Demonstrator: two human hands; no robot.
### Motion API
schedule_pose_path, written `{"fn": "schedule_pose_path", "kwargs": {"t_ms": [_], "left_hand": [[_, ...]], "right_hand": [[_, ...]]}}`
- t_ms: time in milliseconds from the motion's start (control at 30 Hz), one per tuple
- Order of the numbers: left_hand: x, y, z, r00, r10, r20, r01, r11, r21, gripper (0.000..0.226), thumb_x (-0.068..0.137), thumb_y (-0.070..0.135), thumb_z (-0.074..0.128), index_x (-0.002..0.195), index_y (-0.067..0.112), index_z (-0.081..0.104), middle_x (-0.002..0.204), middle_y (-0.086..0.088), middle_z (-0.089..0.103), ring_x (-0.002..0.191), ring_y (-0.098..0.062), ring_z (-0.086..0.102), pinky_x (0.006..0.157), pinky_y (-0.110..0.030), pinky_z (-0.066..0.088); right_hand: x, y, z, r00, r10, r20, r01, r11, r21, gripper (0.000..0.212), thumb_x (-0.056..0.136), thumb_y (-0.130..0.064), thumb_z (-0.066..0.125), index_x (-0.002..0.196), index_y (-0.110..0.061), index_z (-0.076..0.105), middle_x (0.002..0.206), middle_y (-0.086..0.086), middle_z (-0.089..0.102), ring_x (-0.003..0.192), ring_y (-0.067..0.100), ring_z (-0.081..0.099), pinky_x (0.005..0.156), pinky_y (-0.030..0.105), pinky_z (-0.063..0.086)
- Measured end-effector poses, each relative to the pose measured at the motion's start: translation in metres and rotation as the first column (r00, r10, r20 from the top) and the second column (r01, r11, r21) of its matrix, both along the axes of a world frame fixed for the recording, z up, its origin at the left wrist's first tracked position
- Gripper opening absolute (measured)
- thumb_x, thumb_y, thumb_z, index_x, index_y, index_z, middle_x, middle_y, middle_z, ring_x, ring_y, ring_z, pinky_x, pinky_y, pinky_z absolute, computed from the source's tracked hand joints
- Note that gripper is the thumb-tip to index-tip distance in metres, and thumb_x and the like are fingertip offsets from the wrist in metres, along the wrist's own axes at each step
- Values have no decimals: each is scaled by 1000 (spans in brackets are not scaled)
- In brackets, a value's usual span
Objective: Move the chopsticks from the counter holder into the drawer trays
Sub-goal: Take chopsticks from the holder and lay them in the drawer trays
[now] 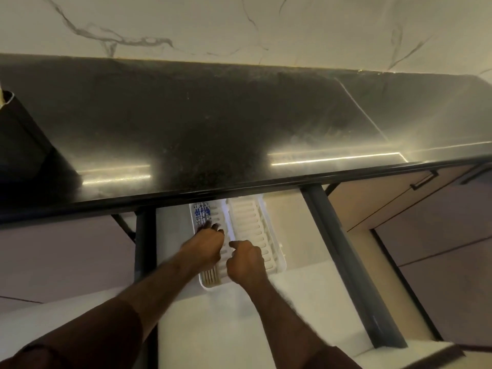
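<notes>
A: Item one, surface?
B: Dark polished bench [213,123], speckled, two light streaks reflected near its front edge. Pale veined marble wall [239,25] behind. Black holder [24,145] at far left of the bench, cut off by the frame.

A: Edges, free room?
B: Bench lip overhangs an open drawer [298,302] with a white floor and dark grey side rails. Bare floor lies right of the trays and toward the drawer front. Closed cabinet fronts [399,198] with a bar handle at right.

A: Containers, contents?
B: Two white slotted trays side by side, touching. Left tray [210,284] holds the chopsticks [203,213]: blue-patterned ends at the far end, plain wooden ends at the near end. Right tray [249,217] shows only ribbed slots.

A: Hands?
B: Left hand [205,247] lies over the chopsticks in the left tray, fingers curled down on them; whether its grip closes on them, cannot tell. Right hand [246,261] sits where the trays meet, loosely curled, forefinger pointing out, nothing visible in its grip.
</notes>
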State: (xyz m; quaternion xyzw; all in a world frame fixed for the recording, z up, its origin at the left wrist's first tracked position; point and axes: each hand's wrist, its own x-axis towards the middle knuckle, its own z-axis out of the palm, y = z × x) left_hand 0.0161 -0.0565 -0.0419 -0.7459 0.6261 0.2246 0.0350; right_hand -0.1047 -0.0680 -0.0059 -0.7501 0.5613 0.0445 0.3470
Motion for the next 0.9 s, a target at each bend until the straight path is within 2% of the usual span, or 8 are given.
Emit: {"fn": "schedule_pose_path", "kwargs": {"t_ms": [167,300,367,467,600,733,833,900], "left_hand": [[-11,25,36,987,61,-147,-74,994,-85,44,93,10,53,137,7,46,138,-11,52,126,-26,48,106,-36,39],[-21,56,70,923,164,-349,-229,961,-153,36,98,13,48,134,8,48,135,-12,56,119,-27,55,95,-35,47],[-24,73,84,894,204,-398,-290,942,-167,37,99,17,47,135,11,49,138,-11,55,121,-28,55,95,-37,48],[-28,102,107,865,257,-431,-365,912,-190,46,99,23,48,144,19,41,145,-7,50,126,-28,53,96,-40,50],[-34,135,141,856,253,-450,-406,868,-285,47,97,26,52,143,24,44,136,-3,58,116,-21,62,85,-31,55],[-35,160,177,877,227,-423,-403,828,-390,46,95,30,55,141,26,46,136,-2,59,117,-19,60,83,-23,48],[-27,180,206,889,238,-392,-409,799,-442,50,94,32,58,141,22,46,137,-5,58,122,-24,57,95,-34,46],[-19,194,224,891,250,-379,-414,788,-455,51,94,32,58,142,19,45,130,-9,63,118,-27,58,100,-40,47]], "right_hand": [[-18,7,34,994,-93,65,94,995,-22,44,92,-14,56,136,-16,55,140,4,55,127,23,53,106,28,40],[-32,24,62,977,-149,151,158,986,-49,38,92,-19,60,130,-18,60,132,3,62,121,23,57,104,30,45],[-40,36,74,969,-155,190,171,983,-66,35,91,-21,61,126,-18,62,128,3,65,117,22,60,102,30,46],[-53,60,93,963,-122,241,153,982,-114,34,91,-23,62,124,-19,63,127,2,66,116,21,60,102,30,45],[-72,90,122,949,-111,296,168,970,-176,34,91,-24,64,124,-18,64,128,1,64,114,21,62,100,32,48],[-73,113,156,923,-86,376,177,961,-214,33,91,-23,65,123,-17,65,127,1,66,111,20,63,96,32,51],[-61,126,181,901,-33,432,160,952,-261,30,90,-25,66,120,-19,67,121,0,69,104,16,66,85,24,53],[-49,135,199,881,8,473,145,947,-286,29,90,-26,66,119,-19,67,118,0,70,103,16,66,86,26,55]]}}
